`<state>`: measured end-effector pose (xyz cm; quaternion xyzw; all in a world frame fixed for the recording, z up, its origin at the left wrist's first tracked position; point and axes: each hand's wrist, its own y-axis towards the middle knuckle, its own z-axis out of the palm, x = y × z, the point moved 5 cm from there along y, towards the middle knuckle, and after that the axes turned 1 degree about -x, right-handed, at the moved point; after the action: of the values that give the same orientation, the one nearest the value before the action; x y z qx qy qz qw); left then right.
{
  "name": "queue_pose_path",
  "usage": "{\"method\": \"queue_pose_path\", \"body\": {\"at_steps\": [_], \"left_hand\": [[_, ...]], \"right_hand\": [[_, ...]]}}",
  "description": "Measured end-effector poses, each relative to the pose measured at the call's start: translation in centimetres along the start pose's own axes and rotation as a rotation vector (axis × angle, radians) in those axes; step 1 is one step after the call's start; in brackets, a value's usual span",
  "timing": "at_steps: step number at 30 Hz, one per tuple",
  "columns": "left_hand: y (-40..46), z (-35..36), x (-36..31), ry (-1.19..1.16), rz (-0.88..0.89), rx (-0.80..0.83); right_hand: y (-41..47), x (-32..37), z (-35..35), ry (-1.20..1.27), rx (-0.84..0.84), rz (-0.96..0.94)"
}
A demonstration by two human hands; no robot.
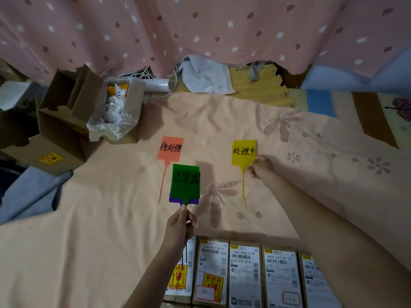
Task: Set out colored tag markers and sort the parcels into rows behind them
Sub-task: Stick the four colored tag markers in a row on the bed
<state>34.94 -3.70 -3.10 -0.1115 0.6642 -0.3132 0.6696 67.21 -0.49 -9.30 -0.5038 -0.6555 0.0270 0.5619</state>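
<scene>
An orange tag marker (pixel 170 148) with black writing lies flat on the peach sheet (pixel 89 218), left of centre. To its right lies a yellow tag marker (pixel 243 152); my right hand (pixel 261 166) pinches its lower right corner. My left hand (pixel 181 225) holds a green tag marker (pixel 185 183) upright by its stem, with a purple tag marker (pixel 172 200) stacked behind it. Several brown parcels (pixel 244 272) with white shipping labels lie side by side along the near edge.
Open cardboard boxes (pixel 62 121), one with a plastic bag of white scraps (pixel 115 107), stand at the back left. A pink dotted curtain (pixel 200 30) hangs behind. A white roll (pixel 158 85) and crumpled paper (pixel 204 74) lie beneath it. A patterned mat (pixel 367 116) lies right.
</scene>
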Motion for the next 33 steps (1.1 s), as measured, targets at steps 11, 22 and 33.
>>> {"method": "queue_pose_path", "body": {"at_steps": [11, 22, 33], "left_hand": [[-1.1, 1.2, -0.3, -0.045, 0.006, 0.057], [-4.8, 4.7, -1.2, -0.067, 0.025, 0.154], [-7.8, 11.0, -0.7, 0.008, 0.02, 0.334]], "right_hand": [[-1.2, -0.4, -0.3, -0.271, 0.001, -0.06], [-15.9, 0.6, 0.5, 0.122, 0.309, -0.067], [-21.3, -2.2, -4.4, 0.436, 0.175, -0.124]]}}
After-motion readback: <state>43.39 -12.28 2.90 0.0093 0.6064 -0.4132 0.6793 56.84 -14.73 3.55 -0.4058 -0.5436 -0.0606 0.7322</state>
